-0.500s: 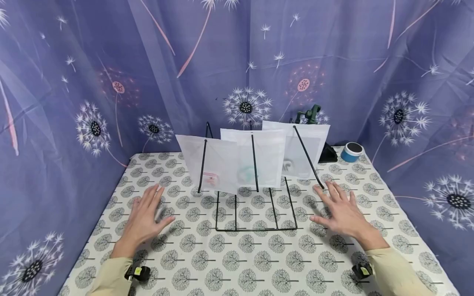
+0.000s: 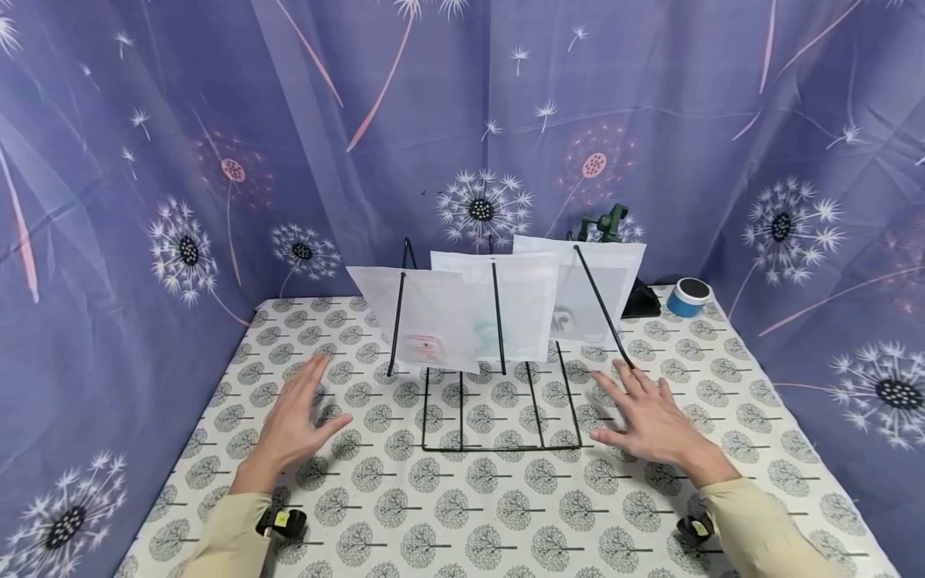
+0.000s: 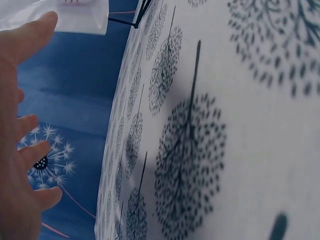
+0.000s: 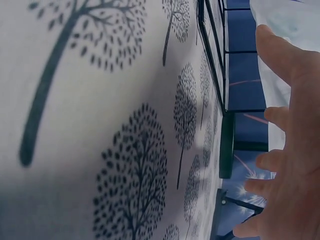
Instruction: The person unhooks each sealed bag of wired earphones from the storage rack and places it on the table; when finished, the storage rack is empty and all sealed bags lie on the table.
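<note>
Three white, partly see-through pouches hang on a black wire rack (image 2: 502, 449) at the middle of the table. The left pouch (image 2: 433, 309) shows a pink item inside, the middle pouch (image 2: 526, 309) a green one, and the right pouch (image 2: 621, 261) a grey one. My left hand (image 2: 292, 425) is held left of the rack, fingers spread and nothing in it. On the other side my right hand (image 2: 650, 421) is likewise spread, its fingertips overlapping the lower end of the right rod in the head view. Both wrist views show the hands holding nothing.
Behind the right pouch stands a dark green device (image 2: 613, 223) on a black base (image 2: 641, 300). A blue and white jar with a dark top (image 2: 689, 297) sits at the back right corner. Purple dandelion-print curtains (image 2: 383, 201) enclose the table on three sides.
Both hands have moved slightly inward toward the rack, the left to the right and the right to the left. The left pouch's lower part has swung to the right.
</note>
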### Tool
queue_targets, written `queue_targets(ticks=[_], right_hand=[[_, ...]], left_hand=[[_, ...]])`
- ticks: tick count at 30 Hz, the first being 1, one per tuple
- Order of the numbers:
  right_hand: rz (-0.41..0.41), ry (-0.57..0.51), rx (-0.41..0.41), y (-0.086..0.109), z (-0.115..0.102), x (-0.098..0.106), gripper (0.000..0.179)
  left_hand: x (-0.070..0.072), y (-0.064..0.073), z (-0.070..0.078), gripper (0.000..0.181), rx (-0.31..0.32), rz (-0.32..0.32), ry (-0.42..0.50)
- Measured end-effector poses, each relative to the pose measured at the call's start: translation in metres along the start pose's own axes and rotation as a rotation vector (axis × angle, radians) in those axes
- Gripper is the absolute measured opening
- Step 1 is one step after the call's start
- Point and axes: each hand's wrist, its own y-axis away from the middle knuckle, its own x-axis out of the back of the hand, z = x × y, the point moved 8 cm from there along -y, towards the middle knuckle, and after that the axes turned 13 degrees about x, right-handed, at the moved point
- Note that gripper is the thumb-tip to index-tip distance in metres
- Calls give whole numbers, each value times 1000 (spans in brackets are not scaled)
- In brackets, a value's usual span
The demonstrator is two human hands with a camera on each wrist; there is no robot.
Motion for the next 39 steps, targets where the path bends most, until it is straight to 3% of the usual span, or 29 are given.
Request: queue_targets(ticks=[11,21,30,39], right_hand=[[-7,27,43,-7,-8,-7,95],[-32,11,64,-14,-12,-9,95],[-32,-8,85,-22,-12,-11,94],[-68,-17,72,-26,-11,-20,97]], left_hand=[[-9,-5,2,109,106,-63,96],[-13,-12,8,110,153,-105,162],[-14,-23,15,108,86,-74,257],[-18,-34,25,109,-42,-42,396]])
